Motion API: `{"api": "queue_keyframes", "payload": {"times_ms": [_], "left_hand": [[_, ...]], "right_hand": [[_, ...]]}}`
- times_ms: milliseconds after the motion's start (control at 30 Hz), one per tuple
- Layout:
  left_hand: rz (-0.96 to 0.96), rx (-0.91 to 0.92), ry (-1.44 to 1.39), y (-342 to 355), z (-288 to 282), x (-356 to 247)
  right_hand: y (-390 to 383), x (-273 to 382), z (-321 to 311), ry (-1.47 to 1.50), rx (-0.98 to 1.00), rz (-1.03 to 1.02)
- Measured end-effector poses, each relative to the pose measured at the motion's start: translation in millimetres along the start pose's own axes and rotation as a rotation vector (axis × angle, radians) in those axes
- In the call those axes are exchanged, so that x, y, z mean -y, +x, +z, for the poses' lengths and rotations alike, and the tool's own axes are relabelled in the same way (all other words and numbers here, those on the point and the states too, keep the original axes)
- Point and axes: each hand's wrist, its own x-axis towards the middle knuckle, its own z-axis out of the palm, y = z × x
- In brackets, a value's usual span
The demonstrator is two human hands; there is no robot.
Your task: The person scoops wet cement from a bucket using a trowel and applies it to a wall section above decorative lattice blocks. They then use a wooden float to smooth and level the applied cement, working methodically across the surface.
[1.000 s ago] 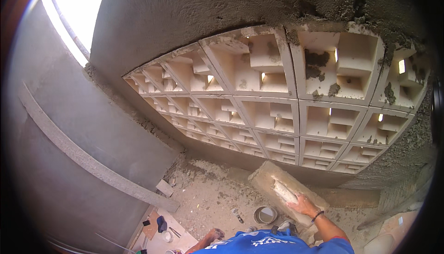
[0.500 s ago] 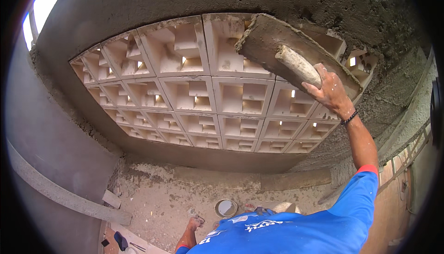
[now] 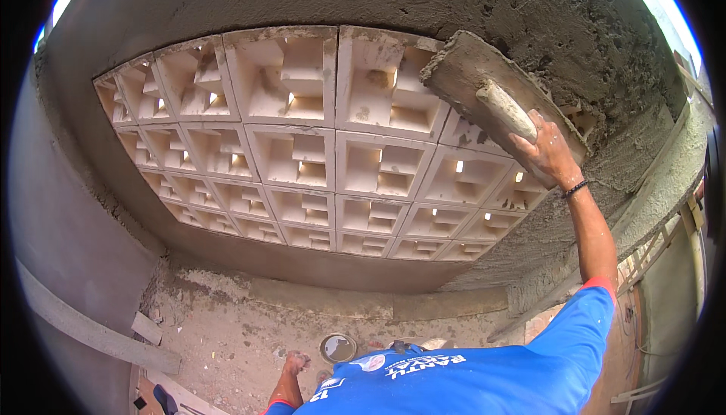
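My right hand (image 3: 550, 147) is closed round the pale, worn handle (image 3: 505, 109) of a plastering trowel (image 3: 470, 67). The trowel's broad rectangular blade is smeared with grey mortar, thickest along its edges. It slants over the upper right corner of a panel of pale ventilation blocks (image 3: 336, 134), hiding some of them; whether its face touches the wall cannot be seen. Grey wet mortar (image 3: 522, 14) covers the wall above, rough and pitted toward the right. Down by my side, my left hand (image 3: 297, 361) hangs with loosely bent fingers and nothing visible in it.
Below me, a round bucket (image 3: 338, 348) holding greyish liquid stands on the debris-strewn floor (image 3: 234, 339). A long pale beam (image 3: 94, 329) runs along the lower left, beside a smooth grey side wall (image 3: 68, 211). Wooden poles (image 3: 692, 241) stand at the right.
The view has swung right, so the block panel sits farther left. My right hand has carried the trowel rightward along the panel's upper corner, uncovering more blocks. My left hand still hangs low.
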Motion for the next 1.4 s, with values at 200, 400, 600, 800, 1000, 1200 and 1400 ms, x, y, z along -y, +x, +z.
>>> {"api": "queue_keyframes", "payload": {"times_ms": [200, 400, 600, 800, 1000, 1200, 1400], "left_hand": [[0.094, -0.064, 0.208, -10, 5, 1], [-0.026, -0.059, 0.144, -14, -32, 41], [0.015, -0.049, 0.025, -22, -39, 45], [0.265, 0.097, 0.348, -20, -28, 34], [0.017, -0.084, 0.13, -22, -12, 9], [0.532, 0.129, 0.393, -40, -34, 21], [1.013, 0.385, 1.01, -43, -73, 48]], "right_hand": [[-40, -25, 18, 0.193, -0.064, 0.002], [-17, 13, -4, 0.803, -0.224, 0.378], [43, 45, -26, 0.724, -0.21, 0.345], [9, 56, 29, 0.465, -0.245, 0.228], [-36, 26, 42, 0.399, -0.155, 0.268], [-76, 3, 54, 0.837, -0.262, 0.577], [-23, 43, 26, 1.067, -0.381, 0.559]]}}
